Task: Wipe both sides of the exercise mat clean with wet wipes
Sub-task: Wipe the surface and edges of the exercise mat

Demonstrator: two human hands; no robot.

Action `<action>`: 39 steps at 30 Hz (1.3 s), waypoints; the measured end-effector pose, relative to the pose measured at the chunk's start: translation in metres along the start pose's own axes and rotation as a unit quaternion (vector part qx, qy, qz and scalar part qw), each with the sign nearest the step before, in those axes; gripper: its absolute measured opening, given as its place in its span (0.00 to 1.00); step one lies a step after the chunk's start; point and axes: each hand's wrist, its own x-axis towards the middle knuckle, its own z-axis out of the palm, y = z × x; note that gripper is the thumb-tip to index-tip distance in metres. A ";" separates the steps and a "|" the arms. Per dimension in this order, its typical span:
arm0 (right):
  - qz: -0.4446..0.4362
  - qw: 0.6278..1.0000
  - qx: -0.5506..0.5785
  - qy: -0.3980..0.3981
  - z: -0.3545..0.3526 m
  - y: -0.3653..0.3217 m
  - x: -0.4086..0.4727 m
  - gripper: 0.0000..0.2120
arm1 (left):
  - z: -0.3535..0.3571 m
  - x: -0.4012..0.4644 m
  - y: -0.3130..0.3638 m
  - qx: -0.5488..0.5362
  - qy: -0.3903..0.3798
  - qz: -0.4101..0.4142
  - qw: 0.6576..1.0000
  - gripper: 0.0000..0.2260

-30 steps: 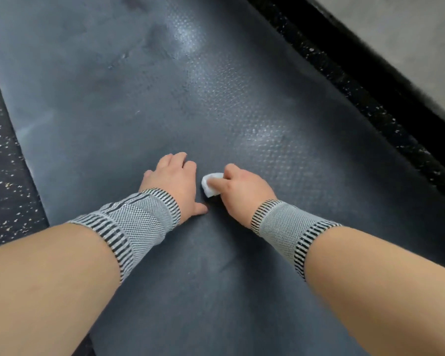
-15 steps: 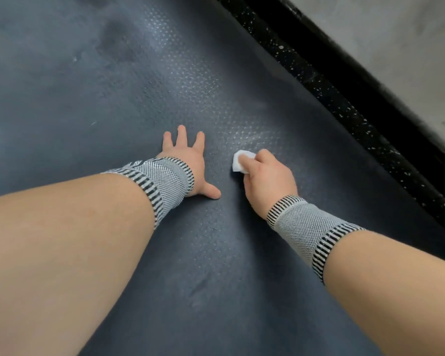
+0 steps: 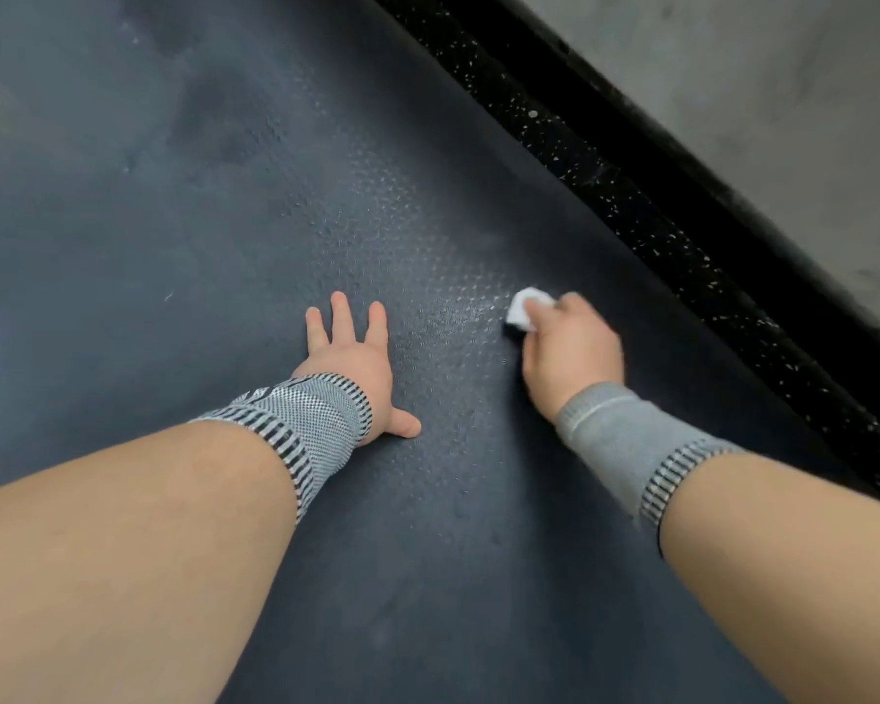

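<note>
Lying flat under both hands, the exercise mat fills most of the view: a dark blue-grey sheet with a fine raised dot pattern that catches the light between and just ahead of the hands. Darker, patchy marks show on its surface well ahead of the left hand.

The wet wipe is a small white wad, bunched up, pressed onto the mat under the fingertips of the right hand. That hand is curled round the wipe, fingers bent over it, knuckles up; only the front part of the wipe shows past the fingers. The hand and wipe are blurred, so how each finger lies cannot be told.

The left hand lies flat on the mat, palm down, fingers straight and slightly spread, thumb stuck out toward the right hand. It holds nothing. The two hands are apart, with a bare strip of dotted mat between them, and the wipe sits slightly farther ahead than the left fingertips.

Each wrist wears a grey knitted wrist band with black-and-white striped edges: the left wrist band and the right wrist band. Bare forearms run back from them.

To the right of the right hand, beside the mat's edge, runs a black speckled floor strip, and beyond that a grey wall.
</note>
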 end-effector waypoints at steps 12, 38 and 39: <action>0.103 0.994 0.002 0.035 -0.013 0.021 0.054 0.13 | 0.006 0.004 -0.006 -0.018 -0.009 0.005 1.000 0.61; 0.055 0.996 0.040 0.053 -0.023 0.008 0.071 0.14 | 0.014 0.008 -0.011 -0.025 -0.002 0.017 1.000 0.60; 0.103 0.993 0.033 0.056 -0.024 0.014 0.079 0.14 | 0.013 0.008 -0.011 -0.023 -0.002 0.017 1.000 0.60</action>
